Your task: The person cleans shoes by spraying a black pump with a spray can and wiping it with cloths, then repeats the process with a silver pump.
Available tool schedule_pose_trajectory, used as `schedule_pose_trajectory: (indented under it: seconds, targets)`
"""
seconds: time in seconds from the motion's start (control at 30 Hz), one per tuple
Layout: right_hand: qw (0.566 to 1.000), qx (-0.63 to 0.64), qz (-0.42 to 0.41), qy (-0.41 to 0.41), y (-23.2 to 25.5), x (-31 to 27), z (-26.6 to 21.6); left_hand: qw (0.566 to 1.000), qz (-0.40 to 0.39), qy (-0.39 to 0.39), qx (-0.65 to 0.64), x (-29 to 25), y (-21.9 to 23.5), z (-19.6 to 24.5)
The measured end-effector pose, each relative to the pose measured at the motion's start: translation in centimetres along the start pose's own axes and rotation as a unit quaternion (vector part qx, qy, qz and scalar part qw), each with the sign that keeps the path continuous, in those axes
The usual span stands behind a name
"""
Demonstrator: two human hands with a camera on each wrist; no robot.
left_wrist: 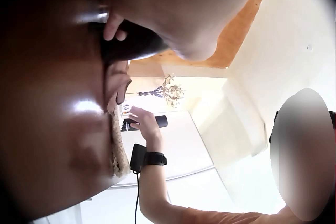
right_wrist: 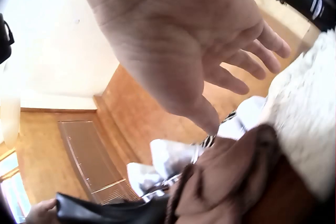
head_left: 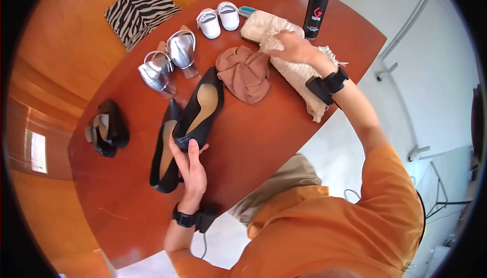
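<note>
Left hand [head_left: 190, 169] grips the black heel shoe [head_left: 200, 110] mid-table, near the person's edge; right hand [head_left: 297, 48], fingers spread, hovers over the cream towel [head_left: 299, 77]; wiping seemingly not begun.

A black shoe [head_left: 199, 110] lies tipped up on the wooden table [head_left: 253, 141]. A fuzzy cream towel [head_left: 289, 64] lies beside it.

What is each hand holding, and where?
The left hand grips the black shoe at its heel end. The right hand holds nothing; it is open above the cream towel.
</note>
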State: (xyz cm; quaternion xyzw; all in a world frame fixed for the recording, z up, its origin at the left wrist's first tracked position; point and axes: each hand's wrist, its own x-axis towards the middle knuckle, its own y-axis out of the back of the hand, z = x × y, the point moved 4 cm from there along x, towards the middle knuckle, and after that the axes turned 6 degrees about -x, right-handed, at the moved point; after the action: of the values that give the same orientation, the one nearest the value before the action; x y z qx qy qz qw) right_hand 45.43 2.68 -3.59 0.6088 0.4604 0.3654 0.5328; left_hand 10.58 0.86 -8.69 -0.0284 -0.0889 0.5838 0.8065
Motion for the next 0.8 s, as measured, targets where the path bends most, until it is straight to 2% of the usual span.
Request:
schedule_pose_trajectory:
  seconds: [0.03, 0.1, 0.17, 0.2, 0.23, 0.3, 0.33, 0.4, 0.43, 0.5, 0.57, 0.67, 0.73, 0.77, 0.8]
  targets:
    - [1.0, -0.017, -0.004, 0.005, 0.3, -0.2, 1.0, 0.999, -0.013, 0.014, 0.03, -0.1, -0.1, 0.3]
    - [0.998, -0.044, 0.031, -0.024, 0.9, 0.3, 3.5, 1.0, -0.02, 0.023, 0.007, 0.2, 0.6, -0.1]
    - [0.999, -0.015, -0.035, 0.039, -1.0, 1.3, 4.9, 0.998, -0.054, 0.003, 0.011, 0.3, 0.5, -0.2]
    - [0.996, -0.064, -0.05, 0.024, -2.0, 1.0, 4.5, 0.998, -0.053, 0.016, -0.007, 0.3, 0.6, -0.4]
    - [0.995, -0.064, -0.054, 0.061, -3.2, 0.6, 4.0, 0.999, -0.044, 0.014, -0.015, 0.3, 0.8, -0.7]
    - [0.971, -0.169, 0.138, 0.095, -6.8, -1.1, 3.4, 0.997, -0.073, 0.017, -0.022, 0.3, 0.8, -1.3]
    - [0.97, -0.175, 0.133, 0.101, -6.2, -1.1, 3.2, 0.997, -0.066, 0.02, -0.029, 0.3, 1.2, -1.7]
    - [0.998, 0.004, -0.006, 0.062, -4.5, -0.7, 3.0, 0.99, -0.099, 0.069, -0.068, 0.3, 1.4, -3.0]
    - [0.998, 0.0, -0.008, 0.065, -3.3, -0.5, 2.9, 0.99, -0.095, 0.07, -0.073, 0.3, 1.4, -3.2]
    - [0.999, 0.031, 0.023, -0.026, -0.7, 0.2, 4.2, 0.991, -0.09, 0.056, -0.082, 0.3, 1.4, -3.1]
    - [0.974, 0.082, 0.206, 0.046, 2.6, 0.3, 4.2, 0.991, -0.09, 0.061, -0.082, 0.4, 1.4, -3.1]
    - [0.965, 0.139, 0.221, -0.001, 6.2, 0.8, 4.0, 0.99, -0.094, 0.067, -0.08, 0.3, 1.2, -2.7]
    - [0.908, 0.324, 0.263, 0.043, 7.2, 1.5, 4.1, 0.99, -0.09, 0.064, -0.082, 0.4, 1.1, -2.3]
    - [0.908, 0.324, 0.263, 0.047, 7.2, 1.6, 3.5, 0.992, -0.084, 0.059, -0.079, 0.4, 1.0, -2.1]
    - [0.889, 0.386, 0.242, 0.049, 6.8, 1.6, 2.9, 0.993, -0.078, 0.056, -0.075, 0.4, 1.0, -2.0]
